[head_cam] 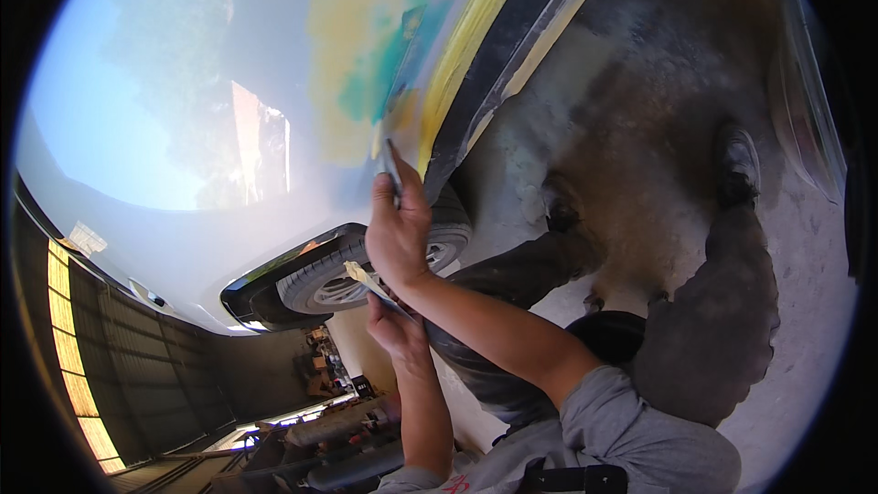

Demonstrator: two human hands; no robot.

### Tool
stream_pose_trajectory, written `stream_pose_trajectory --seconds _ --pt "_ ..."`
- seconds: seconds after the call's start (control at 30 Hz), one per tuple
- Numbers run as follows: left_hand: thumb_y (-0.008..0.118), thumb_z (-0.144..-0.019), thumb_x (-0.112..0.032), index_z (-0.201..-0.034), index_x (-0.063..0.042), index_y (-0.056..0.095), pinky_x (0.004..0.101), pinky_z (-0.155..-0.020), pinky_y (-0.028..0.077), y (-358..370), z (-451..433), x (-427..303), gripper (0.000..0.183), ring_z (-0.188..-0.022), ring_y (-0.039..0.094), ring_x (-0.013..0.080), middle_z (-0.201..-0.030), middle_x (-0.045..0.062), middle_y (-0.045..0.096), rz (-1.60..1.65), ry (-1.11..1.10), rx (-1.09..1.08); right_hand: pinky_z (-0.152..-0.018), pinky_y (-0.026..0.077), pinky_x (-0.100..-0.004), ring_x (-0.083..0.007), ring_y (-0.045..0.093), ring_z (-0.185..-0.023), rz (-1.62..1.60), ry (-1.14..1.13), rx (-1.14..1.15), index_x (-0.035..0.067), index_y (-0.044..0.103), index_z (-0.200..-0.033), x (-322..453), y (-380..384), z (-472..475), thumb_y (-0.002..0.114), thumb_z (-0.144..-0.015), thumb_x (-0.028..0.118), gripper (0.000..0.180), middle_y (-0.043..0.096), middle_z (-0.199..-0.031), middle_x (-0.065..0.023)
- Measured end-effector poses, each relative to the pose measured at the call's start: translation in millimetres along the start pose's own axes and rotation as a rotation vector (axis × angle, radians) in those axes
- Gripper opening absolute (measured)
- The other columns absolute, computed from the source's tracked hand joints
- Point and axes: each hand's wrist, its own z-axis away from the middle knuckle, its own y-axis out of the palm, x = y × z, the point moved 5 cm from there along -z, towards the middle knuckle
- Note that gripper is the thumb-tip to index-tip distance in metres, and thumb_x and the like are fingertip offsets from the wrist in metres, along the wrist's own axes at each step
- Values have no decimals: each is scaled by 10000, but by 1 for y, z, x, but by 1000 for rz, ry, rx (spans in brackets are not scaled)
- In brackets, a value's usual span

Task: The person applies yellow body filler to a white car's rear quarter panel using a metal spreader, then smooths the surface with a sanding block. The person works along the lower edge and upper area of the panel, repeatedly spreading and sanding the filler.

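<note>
My right hand point(401, 233) grips a thin, flat grey scraper point(392, 168), its tip at or close to the lower part of a light-coloured car body panel point(274, 151). On the panel, just beyond the tip, are a yellowish filler patch point(339, 48), a green-teal area point(367, 82) and a yellow strip point(466, 34) along the lower edge. Below the right hand in the picture, my left hand point(394, 329) holds a flat plate or blade point(384, 295) with pale yellow putty point(357, 272) on its end. Fingers hide part of both tools.
A car wheel point(336, 288) sits behind my hands, beside a dark sill point(507, 20). My legs and shoes rest on a stained concrete floor point(624, 82). Another vehicle's edge point(802, 96) stands at the far right. Shelved or piled items point(357, 432) lie at the lower left.
</note>
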Motion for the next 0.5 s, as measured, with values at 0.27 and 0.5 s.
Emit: stream_pose_trajectory --seconds 0.27,0.5 --pt "492 -975 -192 -919 -45 448 238 -514 279 -17 -12 -5 163 -617 309 107 -734 9 372 168 -36 185 -914 426 -327 -218 551 -1005 -197 269 -146 40 468 -1373 -42 -10 -27 442 -983 96 395 549 -1140 -139" --pt "420 -1002 -263 -1208 -27 450 373 -840 391 -30 -19 -5 316 -991 478 249 -1118 116 502 145 -123 383 -975 394 -349 -268 474 -1138 125 32 -89 95 437 -1408 -16 20 -6 478 -953 56 458 452 -1229 -127"
